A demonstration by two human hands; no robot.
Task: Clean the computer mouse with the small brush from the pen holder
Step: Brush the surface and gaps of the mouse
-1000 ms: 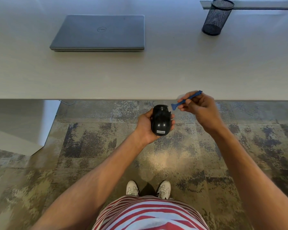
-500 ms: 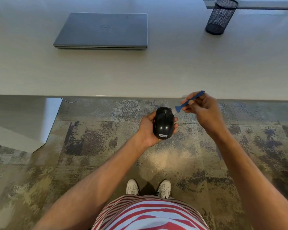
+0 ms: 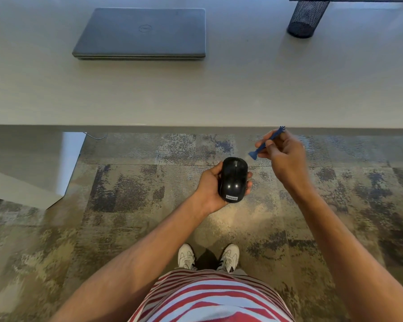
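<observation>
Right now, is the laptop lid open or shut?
Shut. The laptop lies flat on the desk with its lid down, logo facing up, and no screen or keyboard showing.

A pale grey desk (image 3: pixel 219 94) bearing a closed laptop (image 3: pixel 144 31) stands over mottled grey-brown carpet (image 3: pixel 56 228).

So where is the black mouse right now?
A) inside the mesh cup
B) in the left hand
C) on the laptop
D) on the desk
B: the left hand cups the mouse over the carpet, while the right hand holds the brush beside it.
</observation>
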